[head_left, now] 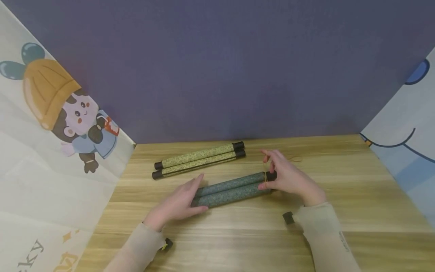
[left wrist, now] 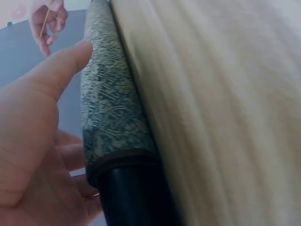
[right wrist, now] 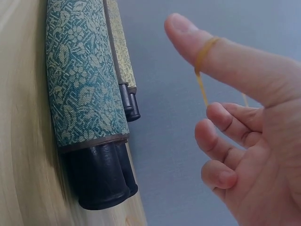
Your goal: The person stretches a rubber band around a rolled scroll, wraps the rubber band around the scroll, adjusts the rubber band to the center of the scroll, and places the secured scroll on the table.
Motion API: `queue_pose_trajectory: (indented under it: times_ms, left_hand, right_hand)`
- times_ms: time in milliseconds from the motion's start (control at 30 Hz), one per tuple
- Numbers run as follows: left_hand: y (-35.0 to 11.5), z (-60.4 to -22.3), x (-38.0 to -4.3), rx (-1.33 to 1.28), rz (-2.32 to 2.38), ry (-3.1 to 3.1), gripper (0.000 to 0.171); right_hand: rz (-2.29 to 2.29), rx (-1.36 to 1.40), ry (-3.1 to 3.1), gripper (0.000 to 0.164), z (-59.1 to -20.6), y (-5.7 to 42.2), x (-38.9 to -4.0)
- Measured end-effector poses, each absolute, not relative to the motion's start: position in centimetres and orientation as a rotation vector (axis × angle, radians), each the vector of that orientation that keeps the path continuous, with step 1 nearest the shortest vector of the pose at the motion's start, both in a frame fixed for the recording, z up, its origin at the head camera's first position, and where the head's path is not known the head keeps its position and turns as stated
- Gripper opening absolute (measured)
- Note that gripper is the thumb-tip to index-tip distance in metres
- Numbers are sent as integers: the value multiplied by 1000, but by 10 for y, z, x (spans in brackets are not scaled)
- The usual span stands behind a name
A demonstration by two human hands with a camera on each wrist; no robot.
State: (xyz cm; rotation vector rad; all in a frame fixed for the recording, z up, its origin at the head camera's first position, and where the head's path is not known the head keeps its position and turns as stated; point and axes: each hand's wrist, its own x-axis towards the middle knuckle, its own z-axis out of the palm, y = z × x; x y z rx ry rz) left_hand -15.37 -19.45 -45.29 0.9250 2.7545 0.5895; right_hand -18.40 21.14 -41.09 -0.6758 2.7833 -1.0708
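Two blue-green patterned scrolls (head_left: 234, 191) with black end knobs lie side by side across the table. My left hand (head_left: 176, 202) straddles their left end, thumb on the near side and straight fingers along the far side. At the right end is my right hand (head_left: 290, 177), its thumb beside the scrolls in the head view. A thin yellow rubber band (right wrist: 202, 59) loops over the right thumb and runs back to the curled fingers. The right wrist view shows this band stretched between them, with the scrolls' black knobs (right wrist: 101, 181) to its left.
Behind lie two yellow patterned scrolls (head_left: 200, 156) with black ends, roughly parallel to the blue-green pair. A thin loop (head_left: 295, 159) rests on the wooden table (head_left: 238, 241) behind the right hand. A dark blue panel (head_left: 231, 75) rises at the table's back edge.
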Motion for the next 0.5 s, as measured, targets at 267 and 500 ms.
queue_pose_trajectory:
  times_ms: [267, 500]
  left_hand:
    - [-194, -458, -145, 931, 509, 2768, 113]
    - [-189, -460, -142, 946, 457, 2798, 109]
  right_hand:
    - [-1068, -695, 2787, 119, -412, 212, -184]
    - [-1062, -699, 2782, 116, -410, 213, -182]
